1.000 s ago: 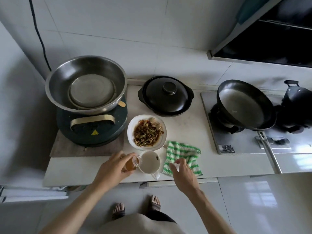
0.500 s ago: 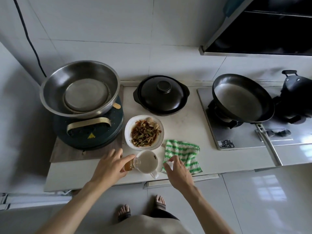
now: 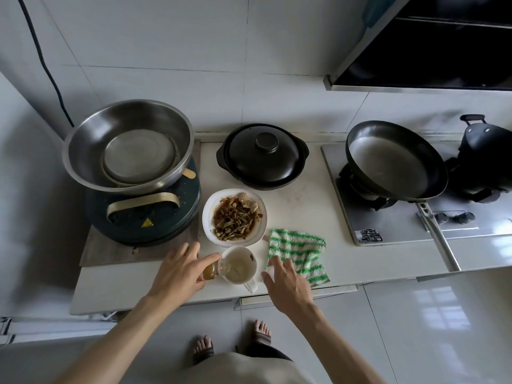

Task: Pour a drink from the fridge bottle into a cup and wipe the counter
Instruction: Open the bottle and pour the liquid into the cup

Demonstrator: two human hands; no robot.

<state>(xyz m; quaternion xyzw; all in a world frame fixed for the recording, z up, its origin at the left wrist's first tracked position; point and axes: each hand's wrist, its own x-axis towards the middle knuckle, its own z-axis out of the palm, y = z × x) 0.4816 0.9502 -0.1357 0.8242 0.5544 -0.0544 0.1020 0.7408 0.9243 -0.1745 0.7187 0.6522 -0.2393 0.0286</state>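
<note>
Small bottle [image 3: 213, 268] of amber liquid, tipped, mouth over one white cup [image 3: 240, 264]; clasped in left hand [image 3: 180, 270]. Right hand [image 3: 285, 281] curled round something white, unidentifiable. One green-striped cloth [image 3: 297, 252] beyond it.

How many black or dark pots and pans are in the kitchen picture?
3: a lidded black pot at the counter's back, a dark frying pan on the stove, and a black pot at the far right, partly cut off.

A green-and-white striped cloth [image 3: 297, 254] lies near the counter's front edge, beside a white cup [image 3: 240, 266] of pale liquid; the tilted bottle [image 3: 212, 270] holds amber liquid.
</note>
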